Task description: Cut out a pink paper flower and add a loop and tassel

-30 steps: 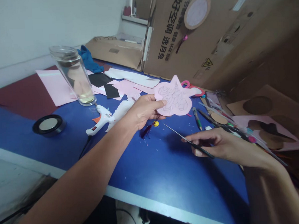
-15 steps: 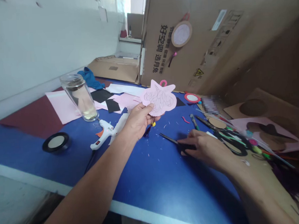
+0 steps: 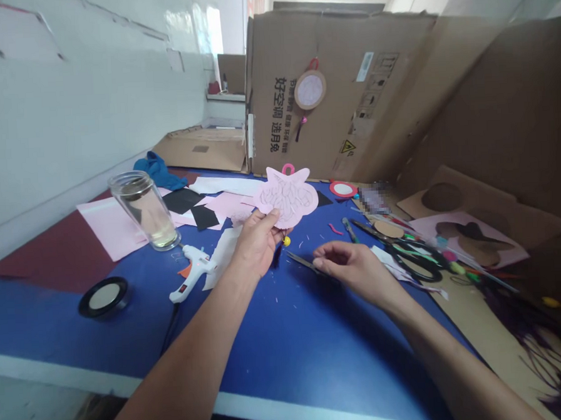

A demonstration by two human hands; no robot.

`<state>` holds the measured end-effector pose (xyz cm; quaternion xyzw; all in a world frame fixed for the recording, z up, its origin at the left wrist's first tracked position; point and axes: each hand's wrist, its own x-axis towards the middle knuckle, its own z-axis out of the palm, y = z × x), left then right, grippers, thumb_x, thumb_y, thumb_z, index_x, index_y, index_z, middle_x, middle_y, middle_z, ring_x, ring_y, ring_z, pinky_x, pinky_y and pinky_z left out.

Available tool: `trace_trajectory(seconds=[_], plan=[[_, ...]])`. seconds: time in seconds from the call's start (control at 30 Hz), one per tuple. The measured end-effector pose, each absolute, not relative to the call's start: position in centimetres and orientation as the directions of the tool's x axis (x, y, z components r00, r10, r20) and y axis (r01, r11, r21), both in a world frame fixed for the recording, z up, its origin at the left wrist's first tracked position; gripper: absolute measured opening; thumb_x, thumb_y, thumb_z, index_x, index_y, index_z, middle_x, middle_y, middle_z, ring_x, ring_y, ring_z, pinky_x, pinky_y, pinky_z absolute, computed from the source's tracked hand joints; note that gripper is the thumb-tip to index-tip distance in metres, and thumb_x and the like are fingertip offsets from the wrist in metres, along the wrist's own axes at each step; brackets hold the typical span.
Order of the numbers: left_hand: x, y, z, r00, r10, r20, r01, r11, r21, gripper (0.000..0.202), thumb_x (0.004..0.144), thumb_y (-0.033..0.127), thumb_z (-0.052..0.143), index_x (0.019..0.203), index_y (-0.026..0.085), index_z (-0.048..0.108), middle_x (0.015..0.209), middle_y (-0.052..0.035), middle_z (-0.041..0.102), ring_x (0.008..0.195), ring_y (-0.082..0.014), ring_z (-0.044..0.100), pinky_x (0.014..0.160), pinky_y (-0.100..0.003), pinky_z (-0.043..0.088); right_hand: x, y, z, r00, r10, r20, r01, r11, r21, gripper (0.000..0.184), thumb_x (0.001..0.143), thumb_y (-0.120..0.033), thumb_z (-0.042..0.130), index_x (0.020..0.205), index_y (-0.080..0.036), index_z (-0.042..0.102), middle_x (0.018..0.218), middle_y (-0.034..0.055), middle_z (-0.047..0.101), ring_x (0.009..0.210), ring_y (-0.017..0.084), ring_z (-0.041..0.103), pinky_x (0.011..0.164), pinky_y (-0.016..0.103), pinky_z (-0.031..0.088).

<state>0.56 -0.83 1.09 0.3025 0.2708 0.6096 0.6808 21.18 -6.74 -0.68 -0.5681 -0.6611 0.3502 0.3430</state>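
My left hand [image 3: 256,239] pinches the lower edge of a pink paper cutout [image 3: 287,197] with pencilled lines, holding it up above the blue table [image 3: 287,341]. A small yellow bead [image 3: 286,241] with a dark tassel lies just below that hand. My right hand [image 3: 353,266] hovers low over the table with its fingers curled, its fingertips at the handle end of dark scissors [image 3: 304,262] lying on the blue surface. Whether the fingers grip the scissors is hidden.
A glass jar [image 3: 145,209] and a white glue gun [image 3: 193,271] with its cord stand to the left, a roll of black tape [image 3: 103,297] nearer the front edge. Pink, black and white paper scraps [image 3: 205,207] lie behind. Pens, larger scissors [image 3: 412,256] and cardboard [image 3: 349,93] crowd the right.
The scissors have gone from lifted in my right hand down to the table, and that hand has drawn closer to my left. The cutout has turned slightly and stayed raised.
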Motion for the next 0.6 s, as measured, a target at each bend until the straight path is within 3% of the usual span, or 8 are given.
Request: trace_trajectory(seconds=[0.1,0.23,0.4,0.6], plan=[[0.9,-0.9,0.8,0.097,0.994,0.052,-0.658,0.025,0.752,0.038,0.085,0.019,0.083,0.123,0.021,0.076,0.113,-0.0102,0.084,0.110,-0.0257,0.078,0.096,-0.038,0.059,18.2,-6.1,0.5,-0.002,1.000,0.021,0.222,0.021,-0.975,0.049,0.074,-0.063,0.087,0.095,-0.020,0.079,0.082,0.0036,0.073,0.067,0.017,0.056,0.062,0.030,0.042],[1.5,-1.0,0.3,0.104,0.991,0.089,-0.646,-0.001,0.763,0.029,0.081,0.025,0.086,0.108,0.020,0.077,0.107,-0.0086,0.084,0.104,-0.0262,0.078,0.090,-0.037,0.059,15.4,-4.8,0.9,0.045,0.999,-0.008,0.017,-0.008,-1.000,0.050,0.071,-0.067,0.090,0.081,-0.020,0.074,0.074,0.0011,0.066,0.063,0.014,0.050,0.056,0.028,0.034],[2.0,-1.0,-0.1,0.121,0.985,0.125,-0.650,-0.016,0.760,0.022,0.081,0.025,0.083,0.102,0.019,0.076,0.109,-0.0093,0.084,0.108,-0.0266,0.076,0.091,-0.037,0.058,14.1,-4.2,0.2,0.060,0.997,0.047,-0.081,0.052,-0.995,0.045,0.070,-0.057,0.092,0.069,-0.020,0.066,0.060,-0.0044,0.053,0.054,0.010,0.035,0.052,0.028,0.025],[2.0,-0.8,-0.3,0.114,0.988,0.103,-0.666,0.000,0.746,0.028,0.078,0.025,0.085,0.104,0.018,0.076,0.111,-0.0108,0.084,0.116,-0.0274,0.075,0.101,-0.040,0.056,14.6,-4.5,-0.4,0.066,0.998,0.019,-0.063,0.023,-0.998,0.039,0.065,-0.052,0.092,0.076,-0.020,0.072,0.062,-0.0038,0.058,0.055,0.011,0.039,0.054,0.028,0.027]])
